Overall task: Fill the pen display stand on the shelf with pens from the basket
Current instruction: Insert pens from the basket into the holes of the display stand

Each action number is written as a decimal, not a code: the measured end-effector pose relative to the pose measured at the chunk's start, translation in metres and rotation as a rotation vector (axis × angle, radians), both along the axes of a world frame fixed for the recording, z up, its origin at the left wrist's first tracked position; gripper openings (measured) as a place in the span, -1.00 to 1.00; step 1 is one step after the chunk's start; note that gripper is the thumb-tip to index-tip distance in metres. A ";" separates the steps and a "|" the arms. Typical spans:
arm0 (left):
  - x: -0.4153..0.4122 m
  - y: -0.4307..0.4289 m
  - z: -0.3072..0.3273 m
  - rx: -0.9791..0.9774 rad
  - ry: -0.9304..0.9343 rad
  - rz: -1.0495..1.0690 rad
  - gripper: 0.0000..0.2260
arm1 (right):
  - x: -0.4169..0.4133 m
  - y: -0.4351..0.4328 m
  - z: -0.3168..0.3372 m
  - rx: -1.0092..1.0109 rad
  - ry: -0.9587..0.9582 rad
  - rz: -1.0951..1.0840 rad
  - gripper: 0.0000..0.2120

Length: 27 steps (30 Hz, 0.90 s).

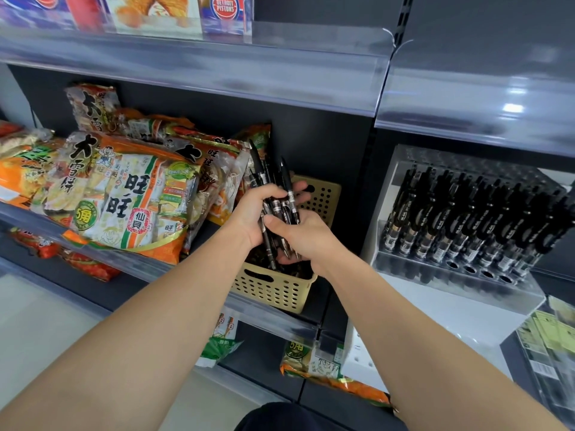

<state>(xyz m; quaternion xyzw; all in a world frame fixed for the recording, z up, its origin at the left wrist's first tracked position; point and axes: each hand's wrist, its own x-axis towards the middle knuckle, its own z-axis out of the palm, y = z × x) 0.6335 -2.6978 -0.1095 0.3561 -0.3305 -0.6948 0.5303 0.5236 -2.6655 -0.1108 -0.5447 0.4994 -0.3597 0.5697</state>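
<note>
a bundle of black pens (273,194) is held upright above the yellow perforated basket (273,290), tips pointing down toward more pens lying inside it. the left hand (255,213) wraps the upper part of the bundle, fingers clenched around the barrels. the right hand (298,234) grips the lower part of the same bundle from the right, thumb across the front and fingers curled behind. both forearms are bare and reach forward and upward from the bottom of the view, converging over the basket.

the basket sits on the dark middle shelf (273,318), its front at the clear plastic edge strip. just left of it lie orange and white snack bags (124,200), stacked and tilted. in the next bay to the right, the clear acrylic pen display stand (460,281) stands on a white shelf (435,312); its rear rows hold black pens upright, while several front holes are vacant. a shelf above carries coloured boxes (224,10). more snack packets (311,362) lie on a lower shelf.
</note>
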 end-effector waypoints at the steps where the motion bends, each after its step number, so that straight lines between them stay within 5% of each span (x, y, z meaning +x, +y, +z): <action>1: 0.000 0.000 -0.001 0.001 -0.012 0.003 -0.67 | 0.001 0.000 -0.001 -0.028 0.020 -0.015 -0.83; 5: -0.003 0.000 -0.005 -0.014 0.029 0.092 -0.86 | 0.003 0.002 -0.009 -0.123 0.076 -0.054 -0.81; 12: 0.009 -0.004 -0.005 0.054 0.061 0.136 -0.65 | -0.005 0.000 -0.010 0.003 -0.203 -0.192 -0.79; 21: 0.008 -0.005 0.000 -0.010 -0.114 0.265 -0.88 | -0.004 0.003 -0.005 0.003 -0.259 -0.378 -0.81; 27: 0.011 -0.002 0.004 -0.029 -0.116 0.251 -0.85 | -0.005 0.008 -0.005 -0.074 -0.194 -0.324 -0.82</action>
